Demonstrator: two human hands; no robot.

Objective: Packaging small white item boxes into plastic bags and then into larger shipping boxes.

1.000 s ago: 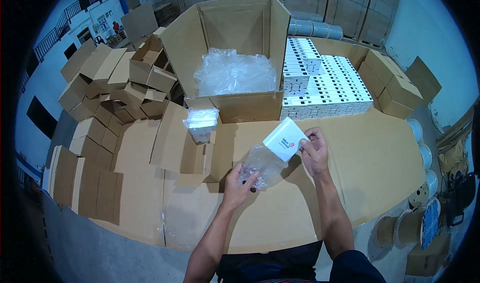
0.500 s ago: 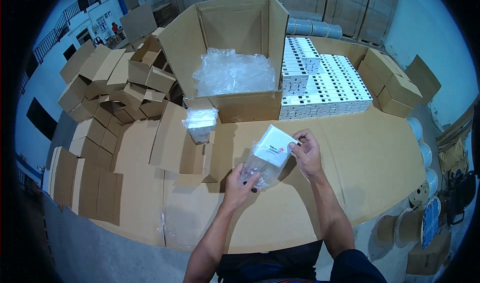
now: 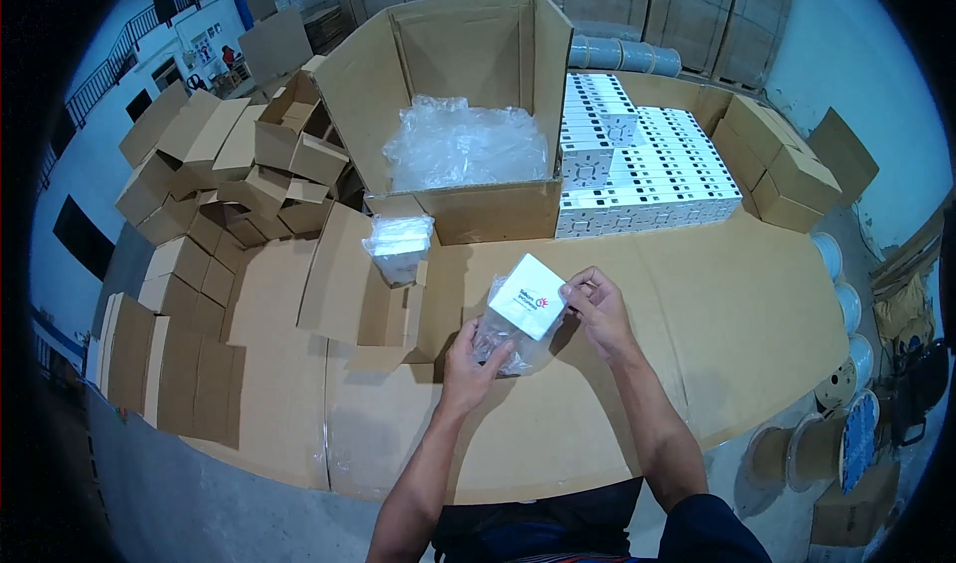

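Observation:
Over the cardboard-covered table (image 3: 697, 334), my right hand (image 3: 596, 309) grips a small white square box (image 3: 528, 297) by its right edge. The box sits partly inside a clear plastic bag (image 3: 496, 336), and my left hand (image 3: 468, 362) holds that bag from below. Both hands are close together near the table's middle.
A large open carton (image 3: 468, 85) lined with clear plastic stands behind. Rows of white boxes (image 3: 637, 165) lie to its right, with small brown cartons (image 3: 782, 170) beyond. A bagged white box (image 3: 398, 247) rests on a folded carton at left. Flat and folded cartons (image 3: 219, 175) pile on the left.
The white box has moved down and left, further into the clear bag. My right hand followed it toward my left hand, which stayed roughly in place.

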